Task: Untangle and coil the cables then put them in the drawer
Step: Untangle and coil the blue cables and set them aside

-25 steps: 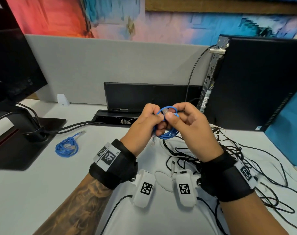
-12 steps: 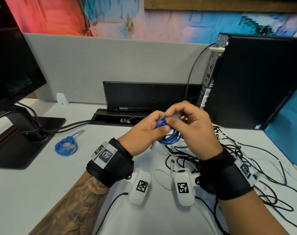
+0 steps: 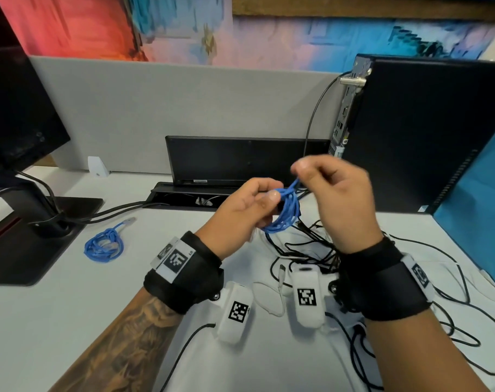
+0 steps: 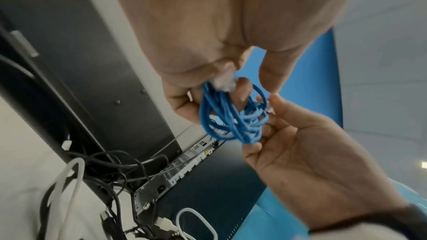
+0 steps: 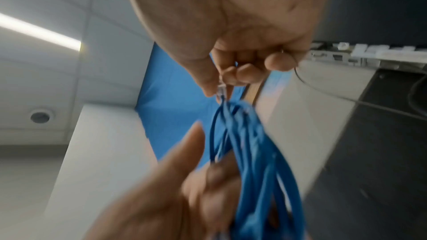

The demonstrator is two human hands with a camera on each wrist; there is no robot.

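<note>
Left hand (image 3: 242, 206) grips coiled round blue rubber cable (image 3: 285, 213); right hand (image 3: 335, 190) pinches its clear plastic plug (image 5: 221, 90). Wristband tags: square black-white codes, no legible text.

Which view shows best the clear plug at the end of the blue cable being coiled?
The right wrist view: the plug sits pinched in the right hand. The head view hides it; the left wrist view is unclear.
</note>
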